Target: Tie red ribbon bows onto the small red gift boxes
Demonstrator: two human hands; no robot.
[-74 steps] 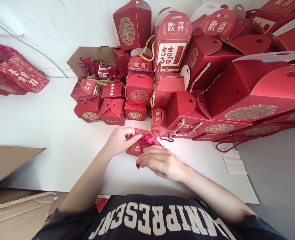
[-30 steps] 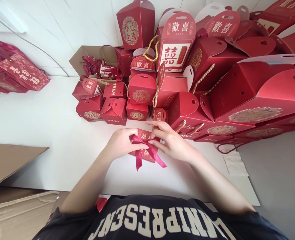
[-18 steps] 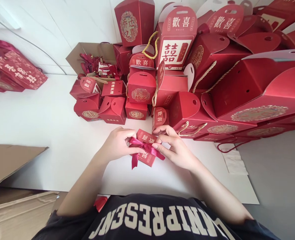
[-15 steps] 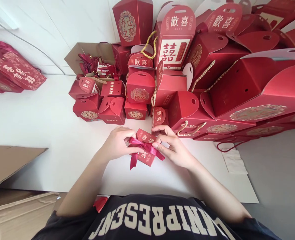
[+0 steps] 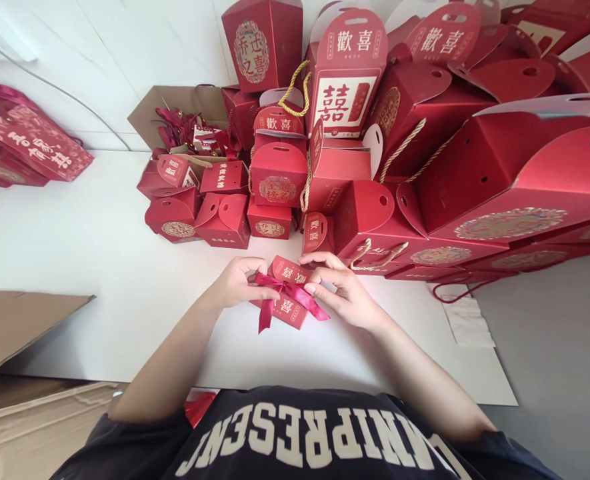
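A small red gift box [image 5: 285, 308] with gold characters lies on the white table [image 5: 99, 267] right in front of me. A dark pink ribbon [image 5: 297, 297] is wrapped across it, with one tail hanging at the left and one at the right. My left hand [image 5: 235, 283] pinches the ribbon at the box's left side. My right hand [image 5: 342, 293] has its fingers curled on the ribbon at the right side. Both hands rest close together over the box.
A big heap of red gift boxes [image 5: 425, 153] with gold cord handles fills the back and right of the table. An open brown carton [image 5: 185, 120] holds ribbons. Red bags [image 5: 29, 147] lie far left. Flattened cardboard [image 5: 19, 327] sits at my left. White paper [image 5: 467, 320] lies right.
My right hand came up from the near side of the box to its right side. The ribbon went from a loose tangle to a band across the box with both tails pulled out.
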